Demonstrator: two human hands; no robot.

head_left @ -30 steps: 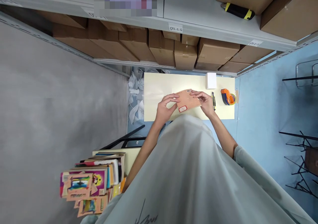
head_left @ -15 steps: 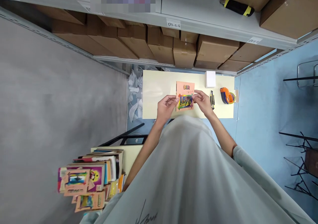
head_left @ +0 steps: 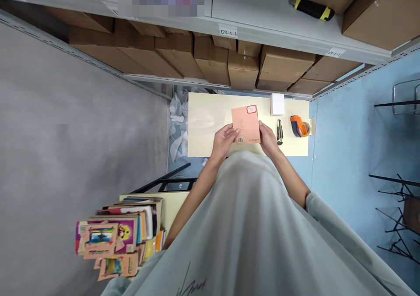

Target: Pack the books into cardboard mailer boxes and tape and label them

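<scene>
A thin salmon-pink book (head_left: 245, 123) is held over the pale yellow table (head_left: 203, 121), back cover up, with a barcode near its lower left corner and a red-edged sticker at the top. My left hand (head_left: 224, 139) grips its left edge near the barcode. My right hand (head_left: 267, 137) holds the right edge. Both hands have fingers curled on the book.
A white block (head_left: 277, 104), a black and yellow utility knife (head_left: 279, 132) and an orange tape dispenser (head_left: 299, 126) lie on the table's right part. Cardboard boxes (head_left: 243, 68) fill the shelves behind. A pile of colourful books (head_left: 118, 239) stands at lower left. Crumpled paper (head_left: 177, 121) lies left of the table.
The book was turned over in both hands: half a second ago its picture cover faced up, now the plain back with the barcode does.
</scene>
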